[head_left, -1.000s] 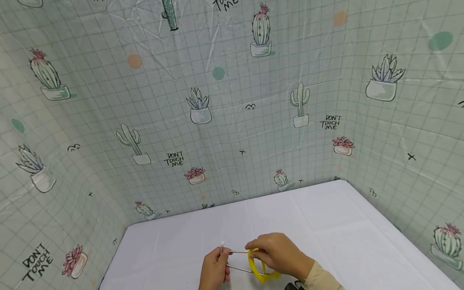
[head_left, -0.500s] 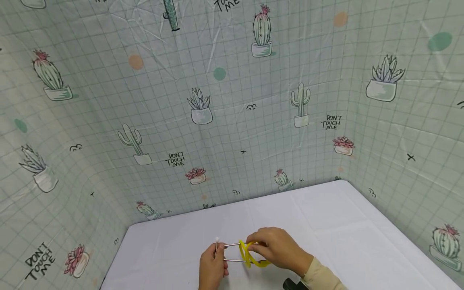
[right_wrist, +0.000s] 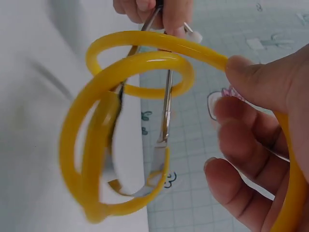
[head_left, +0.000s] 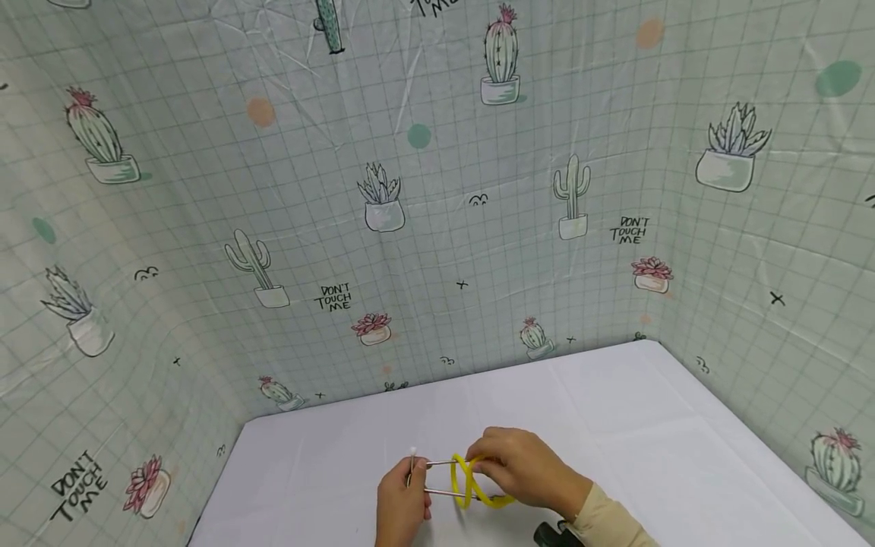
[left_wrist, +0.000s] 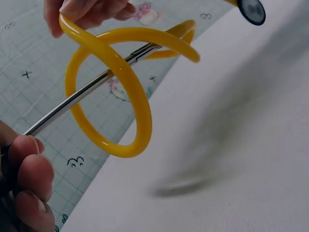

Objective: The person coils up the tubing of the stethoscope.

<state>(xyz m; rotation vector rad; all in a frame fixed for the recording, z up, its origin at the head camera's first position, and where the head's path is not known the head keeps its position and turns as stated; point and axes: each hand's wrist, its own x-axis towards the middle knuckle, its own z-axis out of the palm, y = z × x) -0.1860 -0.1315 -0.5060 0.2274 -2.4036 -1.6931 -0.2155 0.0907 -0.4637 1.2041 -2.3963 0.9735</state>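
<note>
Tubing [left_wrist: 140, 101], yellow and glossy, is looping around the metal arms [left_wrist: 67, 103] of a stethoscope [left_wrist: 145, 50], above the tabletop [head_left: 615, 425]. At the arms' ear ends, the left hand [head_left: 399, 501] is gripping them in curled fingers, a white ear tip [head_left: 413, 451] poking up beside its thumb. Toward the arms' other end, the right hand [head_left: 519, 467] is pinching the tubing between thumb and fingertip — its other fingers bending loosely. Winding seems to be the step in hand; the next move is probably calling for another turn around the arms, with these held steady. A dark disc [left_wrist: 252, 10], beyond the arms, is being cut off by the left wrist view's edge — and I'm seeing no second ear tip.
</note>
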